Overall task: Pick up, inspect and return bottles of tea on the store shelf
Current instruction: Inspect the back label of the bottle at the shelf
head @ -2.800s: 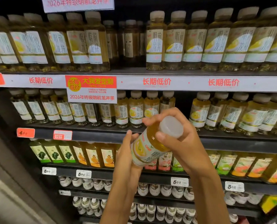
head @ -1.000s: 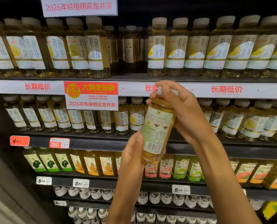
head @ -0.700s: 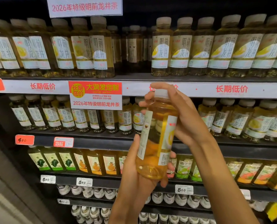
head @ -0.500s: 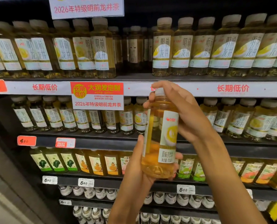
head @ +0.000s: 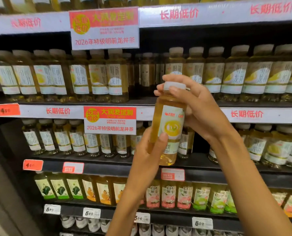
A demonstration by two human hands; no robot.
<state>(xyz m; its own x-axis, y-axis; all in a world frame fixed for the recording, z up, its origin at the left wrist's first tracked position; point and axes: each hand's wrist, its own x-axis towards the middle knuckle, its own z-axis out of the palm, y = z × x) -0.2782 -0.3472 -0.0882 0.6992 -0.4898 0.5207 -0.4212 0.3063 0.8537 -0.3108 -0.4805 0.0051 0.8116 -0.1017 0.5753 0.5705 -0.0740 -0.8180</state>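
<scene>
A bottle of tea is held upright before the shelves. Its white cap is pinched by the curled fingers of the right hand, and its lower body is gripped by the left hand, thumb on the label. Picking up is done; inspection is judged under way, return outstanding. A dark gap in the row on the shelf behind is the likely slot, flanked closely by neighbouring bottles. A promotional sign hangs just left.
</scene>
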